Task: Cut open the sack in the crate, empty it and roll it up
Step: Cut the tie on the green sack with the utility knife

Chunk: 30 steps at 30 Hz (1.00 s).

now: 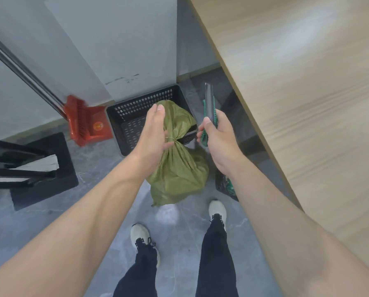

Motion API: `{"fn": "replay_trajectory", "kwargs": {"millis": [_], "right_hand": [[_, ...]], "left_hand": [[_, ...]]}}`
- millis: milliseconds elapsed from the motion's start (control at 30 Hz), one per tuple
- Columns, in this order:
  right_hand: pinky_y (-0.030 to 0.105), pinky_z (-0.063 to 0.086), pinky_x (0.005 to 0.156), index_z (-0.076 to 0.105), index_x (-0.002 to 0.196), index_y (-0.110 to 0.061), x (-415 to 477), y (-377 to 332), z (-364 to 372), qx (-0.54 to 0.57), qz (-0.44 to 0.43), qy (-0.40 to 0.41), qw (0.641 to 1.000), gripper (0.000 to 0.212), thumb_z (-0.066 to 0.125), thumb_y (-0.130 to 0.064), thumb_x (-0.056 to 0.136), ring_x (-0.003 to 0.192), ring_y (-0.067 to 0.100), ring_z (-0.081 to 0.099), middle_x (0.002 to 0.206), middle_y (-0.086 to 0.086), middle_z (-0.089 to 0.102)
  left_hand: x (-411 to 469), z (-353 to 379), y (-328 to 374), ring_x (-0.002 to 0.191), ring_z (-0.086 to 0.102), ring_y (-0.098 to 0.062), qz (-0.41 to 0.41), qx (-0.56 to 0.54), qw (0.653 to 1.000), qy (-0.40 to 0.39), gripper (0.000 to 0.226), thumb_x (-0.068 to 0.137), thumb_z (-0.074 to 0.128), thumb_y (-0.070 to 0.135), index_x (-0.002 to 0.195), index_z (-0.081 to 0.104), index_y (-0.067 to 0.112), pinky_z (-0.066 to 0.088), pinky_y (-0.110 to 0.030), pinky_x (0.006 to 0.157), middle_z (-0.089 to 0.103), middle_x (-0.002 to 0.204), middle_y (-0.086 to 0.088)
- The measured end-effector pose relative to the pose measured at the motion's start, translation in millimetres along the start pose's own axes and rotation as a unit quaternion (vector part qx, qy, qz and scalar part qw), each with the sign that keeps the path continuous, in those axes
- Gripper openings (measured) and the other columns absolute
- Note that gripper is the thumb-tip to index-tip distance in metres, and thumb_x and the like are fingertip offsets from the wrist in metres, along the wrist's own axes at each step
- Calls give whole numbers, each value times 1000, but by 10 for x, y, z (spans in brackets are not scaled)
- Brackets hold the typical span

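Note:
An olive-green woven sack (179,168), tied at the neck with thin string, hangs in front of me above the floor. My left hand (152,133) grips it at the tied neck, with the loose top of the sack rising behind the fingers. My right hand (216,138) holds a green utility knife (209,108) with its long dark blade pointing up, just right of the sack's neck and apart from it. Behind the sack a black perforated plastic crate (132,116) stands on the floor against the wall, and its inside looks bare.
A pale wooden table (303,99) fills the right side. A red dustpan and broom (85,121) lean at the wall left of the crate. A black stand (31,168) sits at the left. A dark bag (225,185) lies by the table. My feet (140,236) stand on grey floor.

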State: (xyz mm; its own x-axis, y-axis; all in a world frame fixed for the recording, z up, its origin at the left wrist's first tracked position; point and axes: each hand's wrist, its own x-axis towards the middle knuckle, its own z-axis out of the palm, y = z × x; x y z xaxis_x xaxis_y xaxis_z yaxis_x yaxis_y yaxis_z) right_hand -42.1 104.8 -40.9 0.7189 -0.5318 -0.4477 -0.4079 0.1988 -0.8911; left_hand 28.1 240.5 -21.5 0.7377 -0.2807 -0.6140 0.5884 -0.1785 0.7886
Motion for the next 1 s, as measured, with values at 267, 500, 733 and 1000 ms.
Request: {"fn": "replay_trajectory", "kwargs": {"millis": [267, 500, 733, 1000], "right_hand": [[33, 50, 68, 57, 122, -18, 99, 747, 374, 23, -31, 13, 999, 18, 44, -20, 109, 73, 19, 51, 83, 4, 52], [34, 47, 64, 60, 117, -24, 703, 2034, 473, 31, -64, 20, 997, 16, 47, -24, 108, 65, 15, 50, 77, 0, 54], [32, 55, 67, 59, 116, -24, 1364, 3118, 502, 38, -83, 24, 996, 14, 49, -31, 108, 70, 13, 60, 85, 5, 63], [41, 62, 65, 54, 112, -11, 1883, 3785, 506, 71, -90, 49, 992, 13, 43, -17, 109, 67, 21, 71, 96, 15, 69]], "left_hand": [[408, -472, -590, 133, 51, -26, 0, -39, 999, 30, 51, 108, 35, 52, 156, 34, 34, 50, -50, 108, 41, 158, 0], [1268, -483, -1734, 129, 52, -26, 24, -53, 998, 25, 30, 109, 33, 50, 133, 46, 38, 51, -47, 105, 47, 134, 3], [2230, -508, -2767, 132, 53, -27, 68, -1, 998, 17, 52, 109, 32, 51, 154, 43, 27, 51, -47, 105, 53, 142, -5], [2975, -359, -3387, 114, 63, -24, 118, 70, 990, 39, 48, 111, 27, 46, 133, 62, 22, 51, -48, 104, 65, 122, 1]]}}
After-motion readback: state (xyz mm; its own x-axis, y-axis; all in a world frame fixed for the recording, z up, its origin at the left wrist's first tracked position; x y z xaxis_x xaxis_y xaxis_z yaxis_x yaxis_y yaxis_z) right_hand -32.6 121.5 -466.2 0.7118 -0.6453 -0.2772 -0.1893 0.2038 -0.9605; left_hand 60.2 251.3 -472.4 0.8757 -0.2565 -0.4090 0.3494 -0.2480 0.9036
